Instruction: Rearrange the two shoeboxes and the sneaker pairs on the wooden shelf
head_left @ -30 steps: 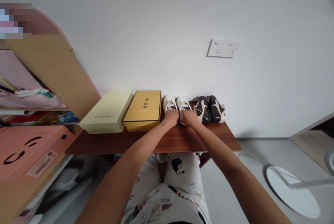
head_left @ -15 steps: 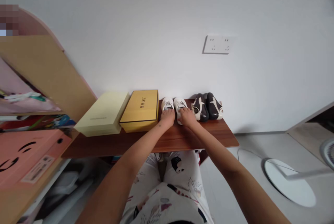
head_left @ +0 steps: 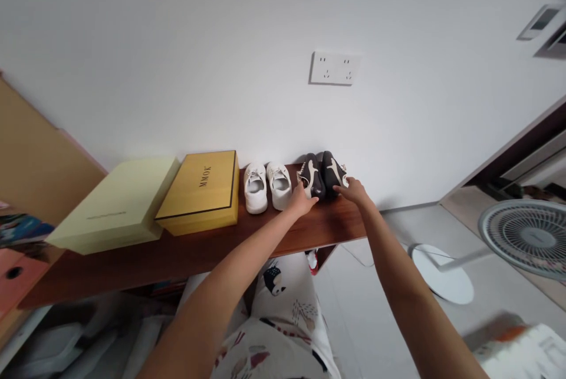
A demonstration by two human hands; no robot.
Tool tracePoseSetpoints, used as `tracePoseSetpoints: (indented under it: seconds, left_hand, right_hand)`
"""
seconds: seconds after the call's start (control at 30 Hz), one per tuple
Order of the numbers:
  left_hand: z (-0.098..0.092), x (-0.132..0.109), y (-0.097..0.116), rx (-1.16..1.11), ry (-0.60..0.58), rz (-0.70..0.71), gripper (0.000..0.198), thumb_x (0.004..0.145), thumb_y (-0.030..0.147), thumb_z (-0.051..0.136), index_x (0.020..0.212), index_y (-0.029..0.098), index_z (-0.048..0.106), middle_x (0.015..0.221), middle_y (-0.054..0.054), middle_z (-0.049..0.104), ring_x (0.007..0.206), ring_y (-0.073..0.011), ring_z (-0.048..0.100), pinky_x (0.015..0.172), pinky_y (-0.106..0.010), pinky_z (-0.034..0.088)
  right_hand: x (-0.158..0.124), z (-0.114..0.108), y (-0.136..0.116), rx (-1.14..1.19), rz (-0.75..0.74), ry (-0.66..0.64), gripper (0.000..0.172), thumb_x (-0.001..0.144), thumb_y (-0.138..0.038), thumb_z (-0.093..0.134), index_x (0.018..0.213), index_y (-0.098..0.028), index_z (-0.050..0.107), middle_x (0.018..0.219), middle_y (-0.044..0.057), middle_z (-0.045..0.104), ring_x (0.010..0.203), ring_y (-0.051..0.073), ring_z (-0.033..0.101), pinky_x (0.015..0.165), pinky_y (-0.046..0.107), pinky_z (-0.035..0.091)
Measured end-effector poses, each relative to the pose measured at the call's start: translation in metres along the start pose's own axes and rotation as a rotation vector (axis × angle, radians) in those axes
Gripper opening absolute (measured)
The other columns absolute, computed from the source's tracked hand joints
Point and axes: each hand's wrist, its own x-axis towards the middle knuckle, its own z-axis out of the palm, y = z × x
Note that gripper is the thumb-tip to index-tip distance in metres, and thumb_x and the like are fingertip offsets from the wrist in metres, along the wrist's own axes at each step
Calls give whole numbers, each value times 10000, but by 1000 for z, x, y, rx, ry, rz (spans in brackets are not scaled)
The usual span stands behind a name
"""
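A pair of dark sneakers with cream trim stands on the brown wooden bench (head_left: 260, 231), against the wall. My left hand (head_left: 302, 200) grips the near end of the left dark sneaker (head_left: 313, 171), thumb on one side and fingers on the other. Around the near end of the right dark sneaker (head_left: 331, 168) my right hand (head_left: 352, 190) is closed in the same way. Just to the left, a white sneaker (head_left: 256, 199) and its mate (head_left: 280, 196) stand side by side, untouched, toes to the wall.
Left of the shoes lie a yellow shoebox (head_left: 203, 184) marked MMOK and a pale yellow box (head_left: 117, 202). A pink box (head_left: 17, 279) is at the far left. On the right are a fan (head_left: 533, 237) and a round white base (head_left: 444, 276) on the floor. A socket plate (head_left: 335, 68) is on the wall.
Both hands have let go of the white sneakers and moved right to the dark sneakers. The view has turned right, bringing the whole fan head into sight.
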Motion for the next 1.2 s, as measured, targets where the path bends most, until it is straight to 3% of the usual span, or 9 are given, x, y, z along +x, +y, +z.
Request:
tracePoseSetpoints:
  seconds: [0.1,0.2,0.3,0.47,0.73,1.2]
  left_hand:
    - [19,8,-1,-113,33,-130,584,785,339,728,1286,156,492,1250,-163,637,1178,-269,608,939,-328,450]
    - [23,14,-3,-117,28,-129,467,776,312,742,1176,163,552,1182,-128,673,1123,-254,637,905,-311,466]
    - [14,20,0,-8,-7,-12,408,773,305,753,1119,182,575,1160,-112,677,1117,-256,634,906,-312,470]
    - [2,28,17,310,-146,174,380,795,237,725,1136,194,564,1125,-134,679,1123,-299,628,937,-377,461]
    - [7,30,32,433,-205,185,316,812,130,655,1119,163,590,1145,-199,658,1164,-352,602,1015,-467,418]
    - [7,32,37,535,-193,188,340,858,128,580,1198,124,573,1170,-228,648,1173,-345,595,1021,-449,415]
  right_hand:
    - [6,6,13,167,18,-156,380,717,-482,732,881,-152,639,838,76,691,815,234,649,742,316,490]
    - [10,14,16,184,-42,-112,400,699,-487,734,901,-161,621,832,47,687,809,224,645,747,316,492]
    - [14,13,15,66,-154,-79,401,735,-439,717,1010,-171,603,930,59,692,911,237,646,809,328,487]
    - [13,2,3,-313,-280,-161,362,750,-337,747,1044,-206,580,1000,82,692,947,251,650,795,310,462]
    - [4,-3,-23,-572,-362,-198,354,751,-281,763,1041,-191,581,1092,136,692,1035,280,647,845,335,449]
    - [5,10,-34,-616,-396,-207,350,756,-219,747,1072,-171,605,1102,156,687,1066,285,636,886,356,440]
